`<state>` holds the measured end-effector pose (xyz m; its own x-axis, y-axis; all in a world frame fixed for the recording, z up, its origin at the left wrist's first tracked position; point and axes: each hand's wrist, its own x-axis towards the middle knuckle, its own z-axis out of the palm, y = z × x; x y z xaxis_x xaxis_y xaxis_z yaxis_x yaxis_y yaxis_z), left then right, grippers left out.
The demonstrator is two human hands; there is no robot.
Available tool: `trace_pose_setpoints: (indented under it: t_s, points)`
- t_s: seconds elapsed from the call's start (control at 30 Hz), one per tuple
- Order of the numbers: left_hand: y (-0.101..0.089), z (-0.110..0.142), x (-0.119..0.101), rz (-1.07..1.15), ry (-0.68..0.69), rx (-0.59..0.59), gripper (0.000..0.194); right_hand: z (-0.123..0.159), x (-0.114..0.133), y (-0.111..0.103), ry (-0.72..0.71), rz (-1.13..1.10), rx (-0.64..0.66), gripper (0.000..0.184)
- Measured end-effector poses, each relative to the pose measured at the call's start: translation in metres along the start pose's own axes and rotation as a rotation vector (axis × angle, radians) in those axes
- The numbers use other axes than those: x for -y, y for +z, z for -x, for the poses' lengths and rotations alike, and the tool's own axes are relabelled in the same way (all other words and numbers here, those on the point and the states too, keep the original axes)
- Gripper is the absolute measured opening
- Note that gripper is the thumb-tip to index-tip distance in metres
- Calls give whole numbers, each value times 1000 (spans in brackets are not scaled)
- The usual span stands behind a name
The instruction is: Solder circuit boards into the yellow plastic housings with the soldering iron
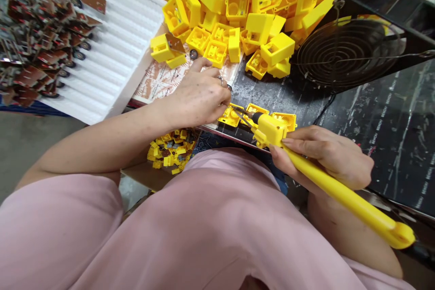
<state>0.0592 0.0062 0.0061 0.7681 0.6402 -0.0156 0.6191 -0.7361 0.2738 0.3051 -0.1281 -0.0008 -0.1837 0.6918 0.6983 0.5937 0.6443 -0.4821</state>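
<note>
My right hand (322,154) is wrapped round the yellow handle of a soldering iron (306,167). Its thin dark tip points left, over a row of small open yellow plastic cases (256,111) on the bench. My left hand (200,95), with a ring on one finger, is palm down at the left end of that row. Its fingers curl beside the leftmost case (231,115); thumb and fingertips are hidden, so what they grip cannot be made out. A small round black part (193,54) lies past the left hand, near more yellow cases (215,52).
A big heap of yellow cases (231,0) fills the back of the bench. A black fan (343,50) with a wire guard stands at right. Brown circuit boards with wires (47,41) lie on ribbed white foam (129,31) at left. Below the bench edge are more yellow pieces (170,152).
</note>
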Motion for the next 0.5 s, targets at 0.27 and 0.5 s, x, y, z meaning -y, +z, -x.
trace_pose_setpoints:
  t_s: [0.27, 0.5]
  points:
    - [-4, -4, -3, -72, 41, 28, 23, 8, -2, -9, 117, 54, 50, 19]
    - [-5, -5, -3, -84, 12, 56, 21, 18, -3, -16, 106, 44, -41, 23]
